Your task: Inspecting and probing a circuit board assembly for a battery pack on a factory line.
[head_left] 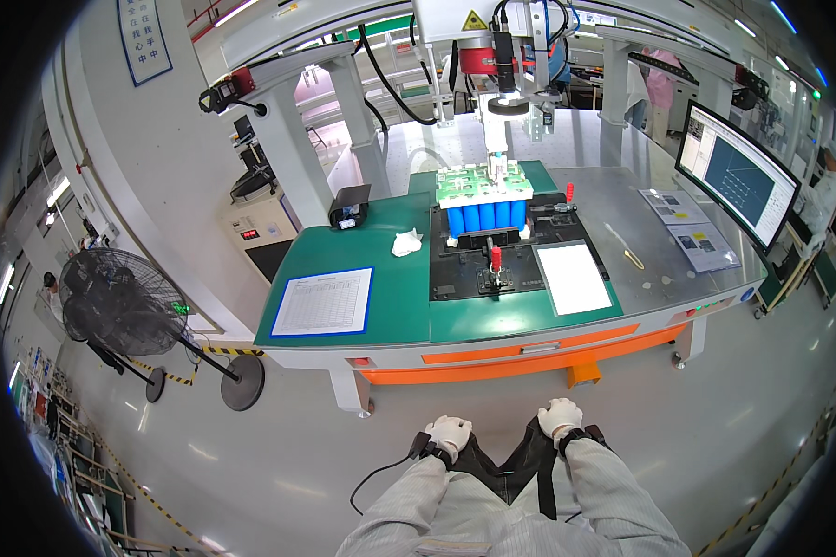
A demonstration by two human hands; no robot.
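Both hands wear white gloves and rest low over dark cloth (503, 472), apparently on my knees. My left hand (450, 433) has its fingers curled into a closed shape; what lies under them, if anything, is hidden. My right hand (559, 417) is likewise closed, knuckles up, its palm side out of sight. A black strap circles each wrist, with a cable running off the left one. Beyond the hands, on a workbench, a block of blue cylindrical cells (485, 217) carries a pale green top plate (481, 185), standing in a black fixture (460, 278) under a machine head (497, 139).
The bench's green mat (399, 320) holds a blue-framed form (323, 303), crumpled white cloth (406, 243) and a small black device (349, 208). A white sheet (574, 278) lies beside the fixture. To the right is a monitor (739, 174); to the left, a floor fan (121, 302). An orange pedal (583, 374) sits below.
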